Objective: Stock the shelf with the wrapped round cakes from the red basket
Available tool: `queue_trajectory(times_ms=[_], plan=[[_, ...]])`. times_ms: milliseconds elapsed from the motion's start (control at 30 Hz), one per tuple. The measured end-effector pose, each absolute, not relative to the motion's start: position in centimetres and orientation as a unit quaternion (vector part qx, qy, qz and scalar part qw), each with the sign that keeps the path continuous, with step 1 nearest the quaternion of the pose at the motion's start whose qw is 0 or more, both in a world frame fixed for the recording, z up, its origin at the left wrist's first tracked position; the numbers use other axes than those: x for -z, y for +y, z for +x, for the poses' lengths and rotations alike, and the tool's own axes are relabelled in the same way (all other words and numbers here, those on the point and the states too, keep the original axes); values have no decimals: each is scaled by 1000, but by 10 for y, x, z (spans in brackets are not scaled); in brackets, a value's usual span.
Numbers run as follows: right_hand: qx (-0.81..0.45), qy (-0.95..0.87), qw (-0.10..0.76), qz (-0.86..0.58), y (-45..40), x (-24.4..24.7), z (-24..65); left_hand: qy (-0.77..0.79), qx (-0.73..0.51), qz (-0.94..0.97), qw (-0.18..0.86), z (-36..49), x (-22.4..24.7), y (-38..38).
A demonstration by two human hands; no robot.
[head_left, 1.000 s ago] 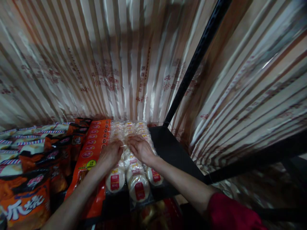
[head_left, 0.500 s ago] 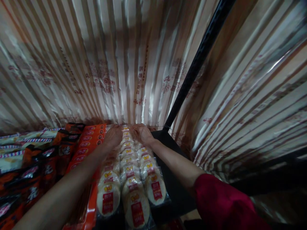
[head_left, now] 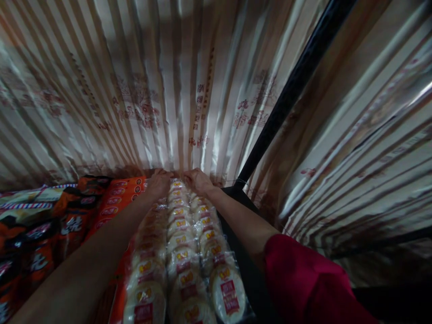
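Three overlapping rows of round, pale packaged cakes (head_left: 182, 238) in clear wrappers with red and yellow labels run away from me. At their far end, my left hand (head_left: 161, 182) lies over the back of the left row, its fingers bent and partly blurred. Just right of the middle row's end, my right hand (head_left: 197, 180) touches the back packages with curled fingers. Whether either hand grips a package cannot be made out in the dim light.
Left of the cakes are flat orange packets (head_left: 116, 198), black-and-orange bags (head_left: 72, 222) and white striped packages (head_left: 32, 198). Pleated printed curtains (head_left: 175, 90) hang behind and to the right. A black pole (head_left: 286, 94) rises from the dark shelf's (head_left: 241, 256) back corner.
The view has shifted closer, so the near cakes sit lower in the frame. Both hands remain at the rows' far end, slightly higher in the picture.
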State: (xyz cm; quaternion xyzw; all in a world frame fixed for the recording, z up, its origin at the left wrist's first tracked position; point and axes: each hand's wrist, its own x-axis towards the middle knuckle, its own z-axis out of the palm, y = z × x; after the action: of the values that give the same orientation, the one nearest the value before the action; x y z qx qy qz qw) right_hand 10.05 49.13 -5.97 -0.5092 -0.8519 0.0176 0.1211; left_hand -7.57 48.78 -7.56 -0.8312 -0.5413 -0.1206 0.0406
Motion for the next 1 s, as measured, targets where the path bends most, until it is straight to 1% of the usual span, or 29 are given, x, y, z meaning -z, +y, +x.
queue_trajectory(times_ms=[133,300,400,600,700,900,1000], plan=[[-28,-846,73,-528,490,53,96,-547,80,-833,27,-73,77,498],[-25,-842,61,-535,494,55,93,-594,33,-804,-19,-73,69,504],[-28,-834,67,-547,497,56,91,-604,32,-795,-41,-73,65,504],[-27,-811,92,-577,500,58,86,-639,71,-766,-28,-71,65,503],[-23,-804,96,-586,499,60,85,-643,66,-762,-33,-70,67,502],[-35,-806,97,-582,497,59,85,-619,64,-782,6,-72,68,502],[-35,-813,127,-568,499,63,87,-621,84,-779,6,-72,68,500]])
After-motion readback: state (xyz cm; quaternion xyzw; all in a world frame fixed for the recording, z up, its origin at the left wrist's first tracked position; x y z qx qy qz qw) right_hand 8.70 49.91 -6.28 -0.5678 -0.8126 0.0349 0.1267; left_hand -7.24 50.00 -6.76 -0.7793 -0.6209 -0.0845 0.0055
